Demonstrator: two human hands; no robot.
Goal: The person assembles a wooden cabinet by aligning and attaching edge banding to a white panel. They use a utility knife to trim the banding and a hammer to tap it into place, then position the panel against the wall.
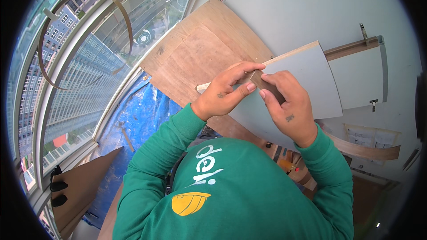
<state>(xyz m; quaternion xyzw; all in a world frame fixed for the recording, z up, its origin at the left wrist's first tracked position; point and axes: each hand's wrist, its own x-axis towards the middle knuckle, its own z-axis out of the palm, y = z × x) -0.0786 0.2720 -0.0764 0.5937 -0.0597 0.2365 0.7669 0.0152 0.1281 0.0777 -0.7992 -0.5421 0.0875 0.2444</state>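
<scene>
From the head camera, the left hand [224, 92] and right hand [284, 106] are both pinching a narrow brown strip [262, 81] against the edge of a pale grey board [307, 84], fingers clenched around it. The board is resting over a plywood sheet [195, 58], with a blue tarp [142, 115] lying on the floor beside the curved window [75, 71].

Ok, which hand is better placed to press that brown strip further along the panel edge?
Probably the right hand: its fingers already lie along the brown strip on the grey panel. The left hand only pinches the strip's upper end.
</scene>
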